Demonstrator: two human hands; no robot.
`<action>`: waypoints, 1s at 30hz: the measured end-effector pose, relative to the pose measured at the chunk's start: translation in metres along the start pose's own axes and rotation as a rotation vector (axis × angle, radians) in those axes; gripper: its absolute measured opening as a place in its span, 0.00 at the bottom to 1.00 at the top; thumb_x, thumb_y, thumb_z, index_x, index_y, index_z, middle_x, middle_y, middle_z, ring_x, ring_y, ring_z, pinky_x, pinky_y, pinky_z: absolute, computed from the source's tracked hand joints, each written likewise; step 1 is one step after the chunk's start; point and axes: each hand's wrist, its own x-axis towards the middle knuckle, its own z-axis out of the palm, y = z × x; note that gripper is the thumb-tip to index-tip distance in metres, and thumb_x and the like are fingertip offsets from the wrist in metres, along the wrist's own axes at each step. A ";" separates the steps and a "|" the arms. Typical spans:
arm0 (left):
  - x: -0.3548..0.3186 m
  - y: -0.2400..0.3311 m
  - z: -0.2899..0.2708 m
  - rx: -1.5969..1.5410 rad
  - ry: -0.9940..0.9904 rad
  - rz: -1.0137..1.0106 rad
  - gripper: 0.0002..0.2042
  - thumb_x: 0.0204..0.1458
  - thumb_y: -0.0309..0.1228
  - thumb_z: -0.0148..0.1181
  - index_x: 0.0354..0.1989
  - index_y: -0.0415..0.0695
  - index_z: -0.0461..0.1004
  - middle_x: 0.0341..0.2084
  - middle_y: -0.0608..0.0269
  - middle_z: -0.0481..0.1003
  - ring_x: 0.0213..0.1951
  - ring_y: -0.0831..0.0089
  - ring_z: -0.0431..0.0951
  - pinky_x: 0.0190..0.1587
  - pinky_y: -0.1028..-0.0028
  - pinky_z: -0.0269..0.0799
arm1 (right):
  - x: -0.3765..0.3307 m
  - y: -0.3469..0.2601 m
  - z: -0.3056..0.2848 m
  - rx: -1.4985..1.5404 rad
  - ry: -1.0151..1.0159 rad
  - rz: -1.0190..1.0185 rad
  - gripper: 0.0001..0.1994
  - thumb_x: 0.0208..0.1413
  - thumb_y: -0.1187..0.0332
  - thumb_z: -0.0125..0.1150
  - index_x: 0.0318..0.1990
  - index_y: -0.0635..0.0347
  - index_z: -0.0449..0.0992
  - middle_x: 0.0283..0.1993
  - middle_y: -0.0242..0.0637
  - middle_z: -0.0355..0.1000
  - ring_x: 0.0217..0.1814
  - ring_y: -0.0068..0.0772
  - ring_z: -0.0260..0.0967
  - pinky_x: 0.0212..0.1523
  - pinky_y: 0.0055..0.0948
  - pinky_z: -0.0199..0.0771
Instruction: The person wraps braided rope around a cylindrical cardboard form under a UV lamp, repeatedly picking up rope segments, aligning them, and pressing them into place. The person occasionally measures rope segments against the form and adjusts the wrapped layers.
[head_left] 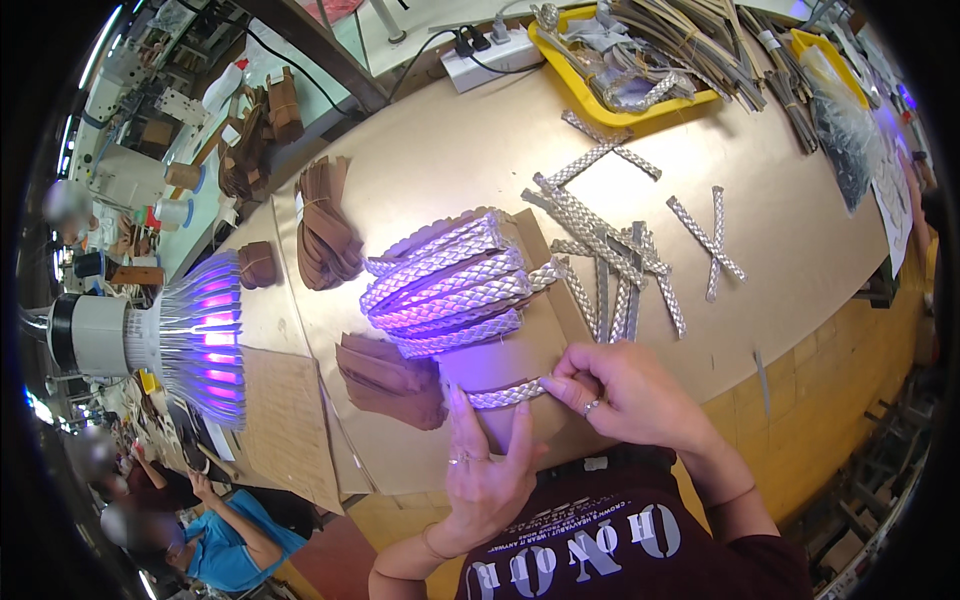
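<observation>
A short silver-white braided strap point(505, 394) lies across a tan board point(550, 300) close to my body. My right hand point(630, 395) pinches the strap's right end between thumb and fingertips. Spread fingers of my left hand point(490, 480) rest at the strap's left end and along its near edge, without gripping it. Just beyond, several braided straps backed with brown strips point(450, 275) lie side by side in a stack on the same board, lit violet on the left.
Loose braided pieces point(620, 250) are scattered to the right. Brown strip bundles point(325, 225) and a brown stack point(390, 380) lie left, near a finned violet lamp point(200, 340). A yellow tray point(640, 115) and white power strip point(490, 62) stand at the back. Other people point(235, 540) sit lower left.
</observation>
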 end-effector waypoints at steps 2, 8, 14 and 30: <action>0.003 -0.006 0.003 -0.038 0.127 0.100 0.26 0.53 0.41 0.64 0.58 0.43 0.70 0.59 0.17 0.55 0.52 0.32 0.71 0.45 0.57 0.75 | 0.000 -0.002 0.001 -0.092 0.001 -0.020 0.12 0.59 0.60 0.58 0.35 0.59 0.75 0.24 0.42 0.74 0.27 0.48 0.73 0.30 0.41 0.70; 0.008 0.000 0.010 0.206 0.198 0.101 0.31 0.55 0.52 0.58 0.61 0.41 0.68 0.56 0.17 0.60 0.49 0.36 0.75 0.40 0.63 0.77 | 0.004 -0.001 0.000 -0.059 -0.044 -0.025 0.12 0.60 0.60 0.58 0.36 0.62 0.75 0.25 0.43 0.73 0.26 0.43 0.72 0.29 0.38 0.69; 0.003 -0.001 0.012 -0.028 0.292 -0.005 0.30 0.52 0.48 0.63 0.60 0.44 0.70 0.62 0.29 0.58 0.62 0.39 0.63 0.63 0.44 0.52 | 0.003 -0.001 -0.004 0.022 0.022 -0.192 0.12 0.61 0.62 0.57 0.36 0.63 0.76 0.25 0.39 0.73 0.25 0.32 0.70 0.29 0.31 0.68; -0.034 -0.106 0.026 -0.195 0.490 -0.332 0.11 0.52 0.29 0.61 0.44 0.45 0.77 0.44 0.56 0.73 0.48 0.58 0.72 0.56 0.58 0.62 | -0.025 0.007 0.014 -0.005 0.434 -0.172 0.18 0.58 0.65 0.64 0.21 0.66 0.68 0.16 0.29 0.59 0.21 0.18 0.53 0.21 0.25 0.54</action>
